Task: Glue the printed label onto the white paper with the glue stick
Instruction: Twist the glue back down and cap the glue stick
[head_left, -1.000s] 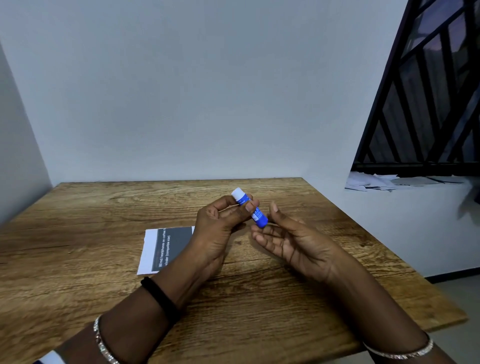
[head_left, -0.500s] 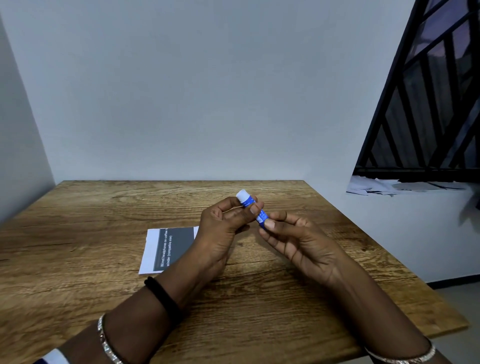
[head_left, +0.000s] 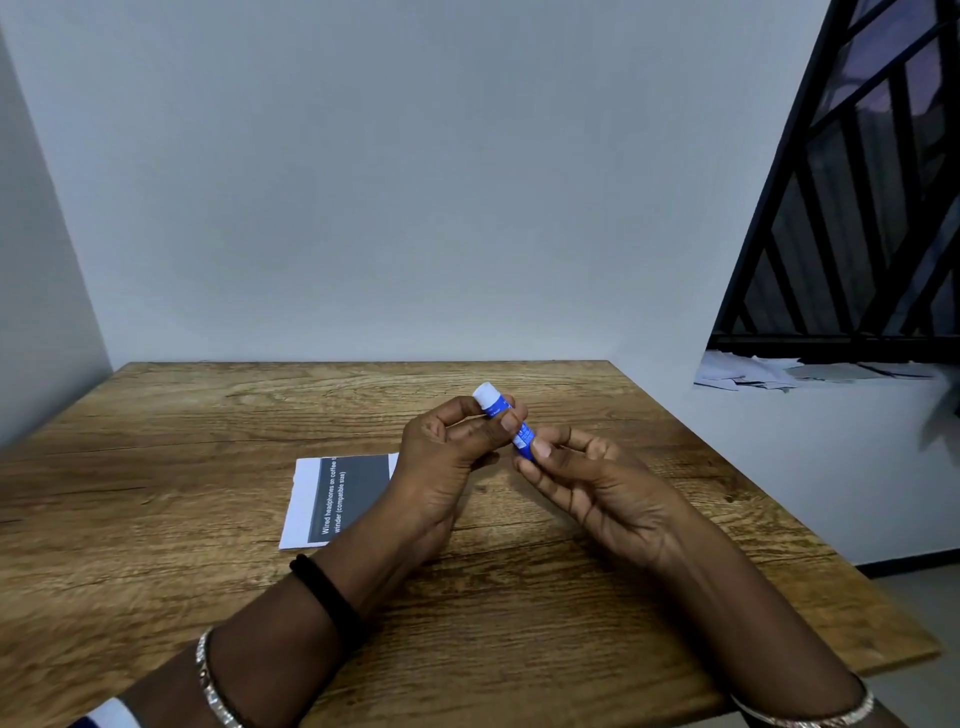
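Pinching glue stick (head_left: 506, 420) between left hand (head_left: 447, 457), right hand (head_left: 597, 483) grip

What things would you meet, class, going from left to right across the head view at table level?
Printed label → left hand → glue stick → right hand → loose papers on the ledge.

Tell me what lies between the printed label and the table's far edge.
Only bare wood of the table shows beyond the printed label in the head view.
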